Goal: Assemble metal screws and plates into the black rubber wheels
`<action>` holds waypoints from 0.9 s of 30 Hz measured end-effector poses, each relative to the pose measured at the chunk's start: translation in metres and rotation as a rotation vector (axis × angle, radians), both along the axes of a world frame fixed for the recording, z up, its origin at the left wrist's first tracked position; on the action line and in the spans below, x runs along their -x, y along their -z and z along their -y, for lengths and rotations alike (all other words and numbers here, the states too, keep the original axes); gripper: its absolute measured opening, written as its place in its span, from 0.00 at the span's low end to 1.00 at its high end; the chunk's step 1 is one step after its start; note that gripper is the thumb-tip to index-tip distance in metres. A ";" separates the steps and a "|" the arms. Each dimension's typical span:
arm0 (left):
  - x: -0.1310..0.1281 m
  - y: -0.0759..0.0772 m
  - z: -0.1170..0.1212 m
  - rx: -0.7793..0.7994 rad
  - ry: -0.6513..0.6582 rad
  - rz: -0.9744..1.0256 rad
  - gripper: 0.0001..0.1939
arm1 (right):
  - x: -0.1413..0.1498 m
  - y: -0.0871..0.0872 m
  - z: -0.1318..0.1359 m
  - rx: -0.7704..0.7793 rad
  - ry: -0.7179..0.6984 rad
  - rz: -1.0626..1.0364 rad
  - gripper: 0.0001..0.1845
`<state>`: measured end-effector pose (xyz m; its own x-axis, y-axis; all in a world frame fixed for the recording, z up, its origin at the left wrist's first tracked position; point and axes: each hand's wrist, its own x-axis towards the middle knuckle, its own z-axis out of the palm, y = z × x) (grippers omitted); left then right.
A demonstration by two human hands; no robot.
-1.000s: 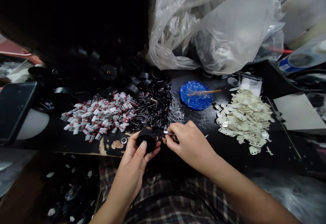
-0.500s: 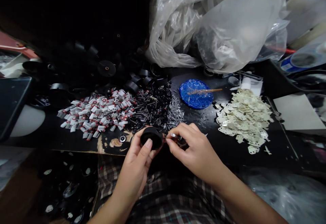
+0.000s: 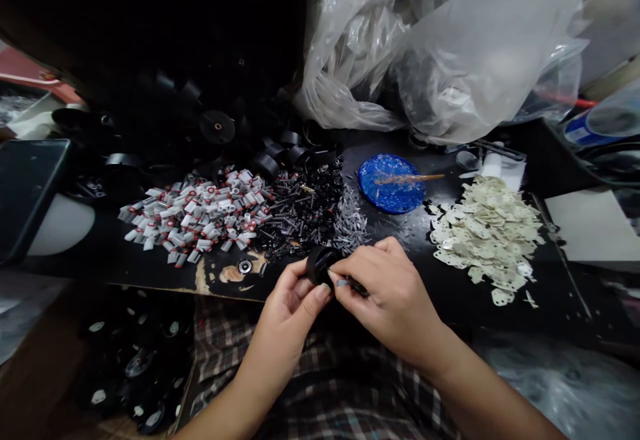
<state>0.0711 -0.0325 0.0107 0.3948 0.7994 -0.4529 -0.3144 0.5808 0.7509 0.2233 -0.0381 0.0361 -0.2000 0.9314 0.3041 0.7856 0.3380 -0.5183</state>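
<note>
My left hand [image 3: 297, 303] is wrapped round a round black plastic cap [image 3: 319, 265] just above the table's front edge. My right hand [image 3: 383, 283] meets it from the right, thumb and forefinger pinched at the cap's opening. A small grey piece [image 3: 342, 283] shows between the right-hand fingers; the rest of what they hold is hidden. Beyond the hands lie a heap of black springs and small black parts [image 3: 310, 210] and a pile of small grey slips [image 3: 351, 220]. Left of these is a mound of white-grey sleeves with red rings [image 3: 200, 210].
A blue lid of grease [image 3: 387, 193] with a stick [image 3: 420, 177] across it lies behind my right hand. Cream flat plates [image 3: 485, 227] are heaped at right. Clear plastic bags [image 3: 450, 60] stand behind. A metal ring [image 3: 245, 267] sits near the front edge; a phone [image 3: 30, 193] is at left.
My left hand has turned the black cap so its opening faces more to the right. The right-hand fingertips have moved from beside the cap to its opening. The view has shifted slightly.
</note>
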 end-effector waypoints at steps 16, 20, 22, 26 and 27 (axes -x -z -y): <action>0.007 0.016 -0.008 0.331 -0.020 -0.187 0.35 | -0.146 -0.010 -0.009 0.249 0.585 0.280 0.17; 0.006 0.011 -0.009 0.351 -0.023 -0.179 0.36 | -0.158 -0.003 -0.020 0.322 0.491 0.315 0.16; 0.004 0.010 -0.010 0.353 -0.032 -0.182 0.36 | -0.146 0.000 -0.017 0.336 0.447 0.323 0.18; -0.001 0.008 -0.012 0.317 -0.043 -0.170 0.35 | -0.116 0.000 -0.001 0.348 0.328 0.309 0.20; -0.001 0.008 -0.012 0.287 -0.049 -0.154 0.33 | -0.111 -0.001 0.003 0.347 0.287 0.294 0.20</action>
